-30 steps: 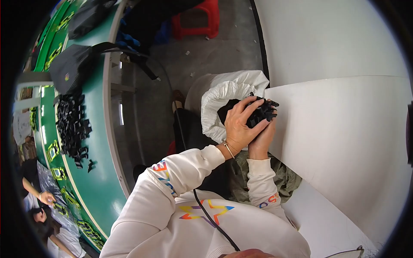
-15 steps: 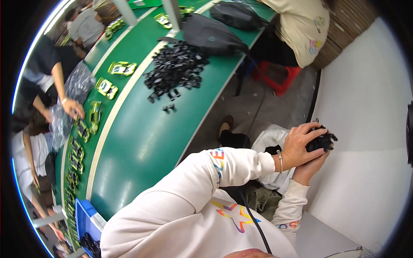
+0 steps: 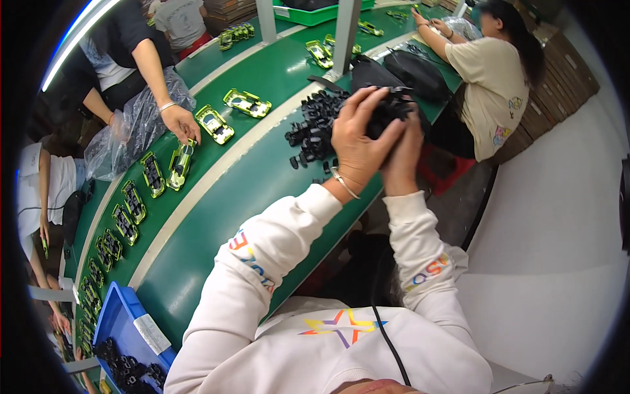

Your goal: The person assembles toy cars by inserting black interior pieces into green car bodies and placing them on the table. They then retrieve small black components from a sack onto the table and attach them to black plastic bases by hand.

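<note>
Green conveyor table (image 3: 216,197), blue bin (image 3: 121,315) at its near end containing black parts, left hand (image 3: 359,141) and right hand (image 3: 401,141) cupped closed around bunch of black plastic parts (image 3: 388,111) above table edge, loose pile of black parts (image 3: 315,128) just beyond

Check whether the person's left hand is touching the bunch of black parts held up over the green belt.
Touching. The head view shows the left hand cupped around the bunch of black parts, fingers pressed on it, with the right hand underneath.
</note>
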{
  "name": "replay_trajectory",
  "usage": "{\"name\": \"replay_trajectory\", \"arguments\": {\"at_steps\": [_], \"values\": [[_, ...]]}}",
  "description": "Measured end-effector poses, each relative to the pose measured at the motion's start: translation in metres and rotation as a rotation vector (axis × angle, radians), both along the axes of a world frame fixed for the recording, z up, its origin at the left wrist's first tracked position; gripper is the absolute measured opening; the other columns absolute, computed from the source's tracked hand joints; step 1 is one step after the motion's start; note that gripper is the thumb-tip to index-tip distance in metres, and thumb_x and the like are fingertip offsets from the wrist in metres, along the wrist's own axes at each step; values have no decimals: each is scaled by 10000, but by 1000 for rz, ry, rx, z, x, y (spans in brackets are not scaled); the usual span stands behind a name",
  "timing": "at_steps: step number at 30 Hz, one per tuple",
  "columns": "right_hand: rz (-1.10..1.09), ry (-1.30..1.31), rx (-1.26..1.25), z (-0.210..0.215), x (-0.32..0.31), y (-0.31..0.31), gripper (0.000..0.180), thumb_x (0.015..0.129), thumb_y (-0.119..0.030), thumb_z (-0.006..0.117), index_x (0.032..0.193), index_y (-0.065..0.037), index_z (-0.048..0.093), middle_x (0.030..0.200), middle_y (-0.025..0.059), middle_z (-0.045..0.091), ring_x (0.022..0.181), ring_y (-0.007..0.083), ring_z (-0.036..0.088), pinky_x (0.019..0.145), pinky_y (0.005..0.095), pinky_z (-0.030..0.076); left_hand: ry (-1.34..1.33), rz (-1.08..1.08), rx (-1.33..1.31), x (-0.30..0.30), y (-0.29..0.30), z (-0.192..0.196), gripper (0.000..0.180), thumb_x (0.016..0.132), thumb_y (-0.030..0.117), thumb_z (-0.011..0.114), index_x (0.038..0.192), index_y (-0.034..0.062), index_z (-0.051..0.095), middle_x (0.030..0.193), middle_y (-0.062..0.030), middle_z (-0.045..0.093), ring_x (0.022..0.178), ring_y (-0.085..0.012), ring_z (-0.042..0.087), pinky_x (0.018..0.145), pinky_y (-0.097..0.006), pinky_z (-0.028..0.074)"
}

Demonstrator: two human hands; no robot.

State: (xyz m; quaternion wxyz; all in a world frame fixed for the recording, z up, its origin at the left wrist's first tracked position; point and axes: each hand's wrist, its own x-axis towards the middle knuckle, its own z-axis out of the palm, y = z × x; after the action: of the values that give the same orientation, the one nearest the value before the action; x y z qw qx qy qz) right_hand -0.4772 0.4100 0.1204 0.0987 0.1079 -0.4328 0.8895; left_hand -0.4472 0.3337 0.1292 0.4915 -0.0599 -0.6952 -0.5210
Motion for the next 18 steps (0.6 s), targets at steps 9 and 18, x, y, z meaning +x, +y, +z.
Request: {"name": "replay_trajectory", "arguments": {"at_steps": [9, 18], "values": [[125, -137, 42, -33, -38, -81, 388, 1058, -310, 502, 1295, -17, 595, 1222, 68, 603, 1081, 145, 580, 943, 287, 490, -278, 94, -33, -33, -82, -38, 534, 786, 393, 780, 1265, 196, 652, 1269, -33, 613, 1119, -252, 610, 932, -387, 453], [-83, 8, 502, -46, -81, -70, 293, 1016, -194, 586, 1229, -11, 671, 1270, 69, 607, 1143, 160, 575, 988, 293, 456, -503, 170, -265, -38, -97, -69, 610, 837, 321, 733, 1341, 33, 546, 1352, -126, 551, 1286, -309, 492, 1101, -429, 328]]}}
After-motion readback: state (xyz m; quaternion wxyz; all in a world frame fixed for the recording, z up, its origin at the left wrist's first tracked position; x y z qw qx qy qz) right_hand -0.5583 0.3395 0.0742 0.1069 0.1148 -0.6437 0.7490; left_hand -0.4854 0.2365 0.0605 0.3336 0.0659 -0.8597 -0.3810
